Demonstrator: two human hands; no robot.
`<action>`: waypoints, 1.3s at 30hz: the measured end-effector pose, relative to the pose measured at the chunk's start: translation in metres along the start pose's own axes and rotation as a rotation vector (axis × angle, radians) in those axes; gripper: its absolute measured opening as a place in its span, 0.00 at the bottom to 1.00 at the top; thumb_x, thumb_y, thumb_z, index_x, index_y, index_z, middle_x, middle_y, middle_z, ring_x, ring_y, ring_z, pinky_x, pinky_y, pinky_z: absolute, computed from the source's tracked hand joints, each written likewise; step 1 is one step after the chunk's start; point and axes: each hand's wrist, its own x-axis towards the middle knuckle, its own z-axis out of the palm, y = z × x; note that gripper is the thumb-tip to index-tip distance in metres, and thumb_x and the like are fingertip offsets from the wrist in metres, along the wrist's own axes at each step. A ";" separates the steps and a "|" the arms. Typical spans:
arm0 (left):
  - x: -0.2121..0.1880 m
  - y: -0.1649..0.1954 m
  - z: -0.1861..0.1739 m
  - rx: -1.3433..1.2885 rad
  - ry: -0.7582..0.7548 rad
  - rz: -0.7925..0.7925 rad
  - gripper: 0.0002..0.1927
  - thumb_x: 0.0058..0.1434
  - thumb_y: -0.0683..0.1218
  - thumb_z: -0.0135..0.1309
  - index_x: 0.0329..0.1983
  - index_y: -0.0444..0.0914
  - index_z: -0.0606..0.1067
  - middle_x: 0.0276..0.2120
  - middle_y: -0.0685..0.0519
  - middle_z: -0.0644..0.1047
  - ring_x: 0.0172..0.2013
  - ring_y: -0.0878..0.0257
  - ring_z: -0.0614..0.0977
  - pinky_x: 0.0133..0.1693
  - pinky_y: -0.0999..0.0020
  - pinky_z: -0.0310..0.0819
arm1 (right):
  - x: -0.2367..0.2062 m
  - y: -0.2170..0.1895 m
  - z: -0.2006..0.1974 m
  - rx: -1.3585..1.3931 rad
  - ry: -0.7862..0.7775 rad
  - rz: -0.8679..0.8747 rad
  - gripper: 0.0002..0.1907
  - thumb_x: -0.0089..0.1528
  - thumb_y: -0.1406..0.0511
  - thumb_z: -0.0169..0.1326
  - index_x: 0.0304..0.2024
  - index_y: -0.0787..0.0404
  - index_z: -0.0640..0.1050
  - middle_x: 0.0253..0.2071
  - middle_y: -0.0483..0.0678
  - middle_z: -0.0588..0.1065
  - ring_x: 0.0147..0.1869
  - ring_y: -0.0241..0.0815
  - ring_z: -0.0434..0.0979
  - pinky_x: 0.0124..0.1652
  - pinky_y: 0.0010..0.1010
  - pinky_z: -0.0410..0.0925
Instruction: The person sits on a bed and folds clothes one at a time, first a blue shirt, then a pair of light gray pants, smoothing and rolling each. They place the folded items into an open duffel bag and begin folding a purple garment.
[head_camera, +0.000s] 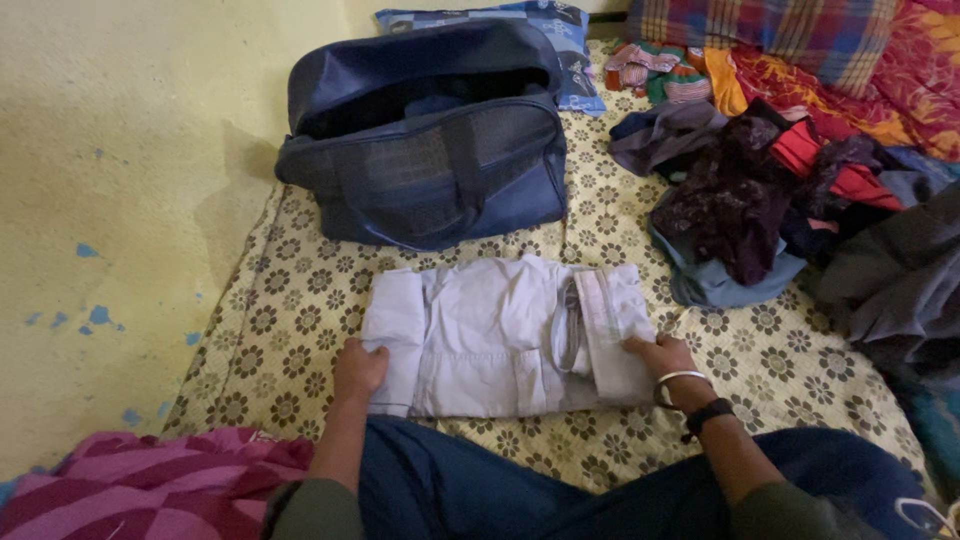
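Fingers of your left hand (358, 368) curl down over the near left edge of the folded pale shirt (490, 335), gripping the cloth, while your right hand (662, 356) lies flatter, fingertips pinning the shirt's near right corner. So the shirt lies spread between your two hands, just beyond your knees, on the flower-patterned mat (290, 300). Farther off, a dark blue bag (430, 140) gapes unzipped, and a heap of loose clothes (760, 190) sits off to the right.
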 end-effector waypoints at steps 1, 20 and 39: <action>0.001 0.000 0.001 0.011 0.014 0.010 0.35 0.58 0.55 0.56 0.60 0.25 0.69 0.56 0.29 0.74 0.58 0.36 0.76 0.60 0.51 0.68 | -0.002 0.000 0.000 0.106 -0.041 0.037 0.33 0.59 0.58 0.62 0.57 0.78 0.74 0.45 0.67 0.81 0.40 0.57 0.83 0.40 0.43 0.76; -0.009 -0.015 0.013 -0.163 -0.188 0.125 0.16 0.56 0.51 0.55 0.37 0.35 0.83 0.33 0.41 0.85 0.37 0.48 0.87 0.43 0.56 0.79 | 0.024 0.020 -0.027 -0.593 0.294 -0.243 0.29 0.56 0.53 0.62 0.49 0.70 0.77 0.42 0.67 0.81 0.44 0.62 0.84 0.46 0.48 0.76; -0.005 -0.008 0.040 0.285 -0.300 0.030 0.44 0.56 0.68 0.54 0.67 0.34 0.68 0.69 0.35 0.64 0.70 0.39 0.63 0.71 0.48 0.53 | -0.050 -0.036 0.026 -0.668 0.341 -0.165 0.25 0.61 0.54 0.56 0.53 0.60 0.66 0.42 0.63 0.80 0.43 0.65 0.83 0.44 0.52 0.76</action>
